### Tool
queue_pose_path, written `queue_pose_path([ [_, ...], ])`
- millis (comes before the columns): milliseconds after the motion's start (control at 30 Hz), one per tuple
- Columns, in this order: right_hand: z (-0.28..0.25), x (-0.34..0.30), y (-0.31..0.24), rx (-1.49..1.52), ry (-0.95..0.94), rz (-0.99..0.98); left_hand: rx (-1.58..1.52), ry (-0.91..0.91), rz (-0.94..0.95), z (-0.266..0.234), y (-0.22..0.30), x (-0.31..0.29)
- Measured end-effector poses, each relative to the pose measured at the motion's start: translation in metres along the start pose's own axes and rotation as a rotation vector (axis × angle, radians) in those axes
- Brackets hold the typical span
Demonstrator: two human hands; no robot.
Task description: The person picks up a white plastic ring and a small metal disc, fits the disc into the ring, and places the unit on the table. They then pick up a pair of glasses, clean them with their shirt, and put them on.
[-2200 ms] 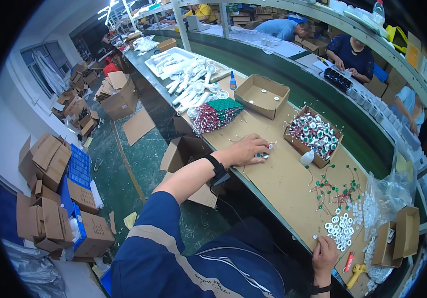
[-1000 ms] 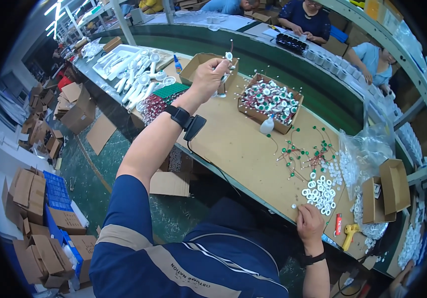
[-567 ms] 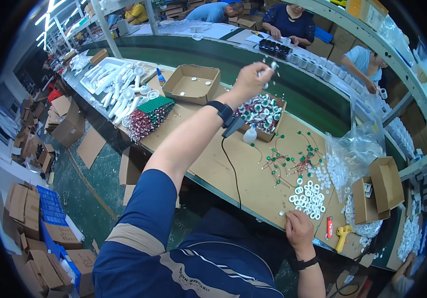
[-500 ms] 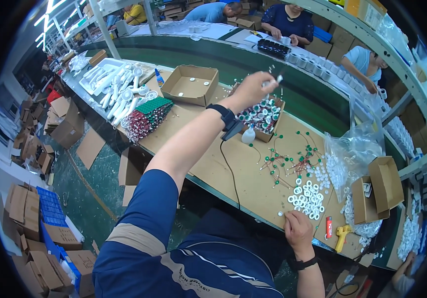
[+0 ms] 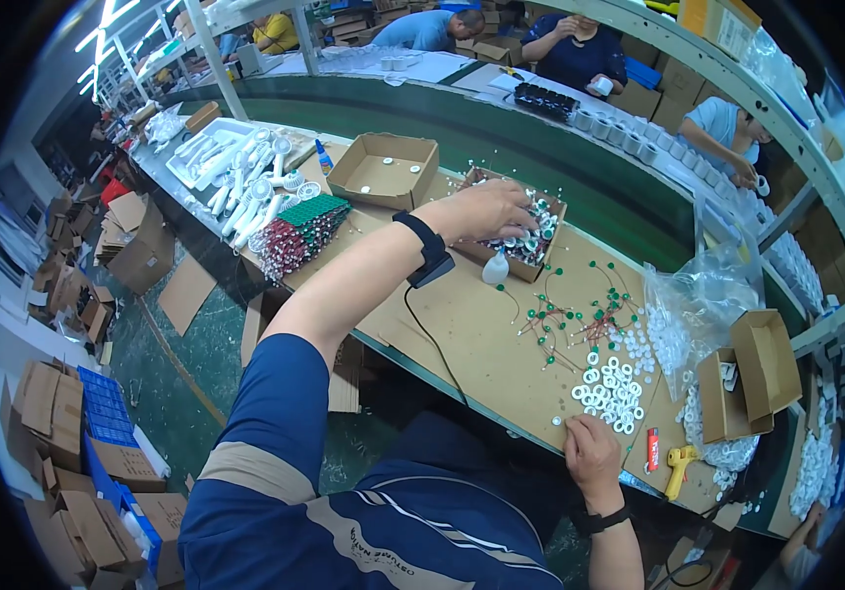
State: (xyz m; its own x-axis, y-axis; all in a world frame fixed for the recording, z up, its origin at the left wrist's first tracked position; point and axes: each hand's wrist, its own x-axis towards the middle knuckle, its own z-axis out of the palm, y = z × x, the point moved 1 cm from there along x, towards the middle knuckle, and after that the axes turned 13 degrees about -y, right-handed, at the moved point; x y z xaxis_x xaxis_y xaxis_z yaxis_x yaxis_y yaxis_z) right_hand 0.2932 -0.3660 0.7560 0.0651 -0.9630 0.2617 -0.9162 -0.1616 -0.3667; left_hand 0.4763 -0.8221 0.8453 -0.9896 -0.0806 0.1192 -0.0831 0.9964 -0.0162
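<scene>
The left hand (image 5: 486,208) has dropped, fingers curled, into the parts box (image 5: 519,228); the right hand (image 5: 589,454) rests flat beside white rings (image 5: 611,385).

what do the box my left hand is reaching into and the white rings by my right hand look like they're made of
The box looks like plain brown corrugated cardboard: matte, with folded flaps. The white rings look like moulded plastic, smooth and uniformly white, though they are too small to be sure. The left hand is over the box; the right hand rests near the rings.
</scene>
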Motion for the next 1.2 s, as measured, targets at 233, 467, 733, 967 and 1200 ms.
queue_pose_path([
  [233, 0.001, -0.002, -0.001, -0.009, 0.006, 0.005, -0.197, 0.049, -0.091, -0.019, 0.003, -0.014],
  [467, 0.003, -0.002, 0.001, -0.017, 0.018, 0.021, -0.322, 0.248, -0.328, -0.04, -0.016, -0.118],
  [733, 0.005, -0.002, 0.003, -0.035, 0.03, -0.024, -0.323, -0.144, -0.729, -0.012, 0.032, -0.263],
  [967, 0.006, -0.002, 0.003, -0.034, 0.027, -0.022, -0.295, -0.112, -0.757, 0.038, 0.066, -0.291],
  [1200, 0.005, -0.003, 0.001, -0.05, 0.036, -0.016, -0.353, -0.126, -0.877, 0.036, 0.057, -0.281],
])
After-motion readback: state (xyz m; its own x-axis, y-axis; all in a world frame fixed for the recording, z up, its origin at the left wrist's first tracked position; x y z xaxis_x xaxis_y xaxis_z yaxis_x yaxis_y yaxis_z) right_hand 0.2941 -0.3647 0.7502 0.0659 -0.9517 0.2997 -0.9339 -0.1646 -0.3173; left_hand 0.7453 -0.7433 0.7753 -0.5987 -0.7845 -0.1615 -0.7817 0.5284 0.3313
